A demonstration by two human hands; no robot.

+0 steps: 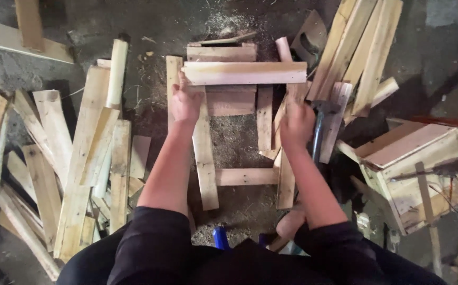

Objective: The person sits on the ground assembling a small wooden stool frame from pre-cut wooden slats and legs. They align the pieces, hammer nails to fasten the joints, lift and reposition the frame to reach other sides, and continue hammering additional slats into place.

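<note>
Sawdust-strewn concrete floor (440, 53) under scattered wooden slats (89, 153)

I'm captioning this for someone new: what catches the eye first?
At centre, the left hand and right hand grip a rough wooden frame on the sawdust-strewn floor, a pale plank laid across its top. Heaped slats lie left; a small wooden box sits right.

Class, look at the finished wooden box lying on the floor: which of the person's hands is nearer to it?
Right. The right hand grips the frame's upright, just across a dark gap from the wooden box. The left hand is on the frame's far side, holding the top plank.
</note>
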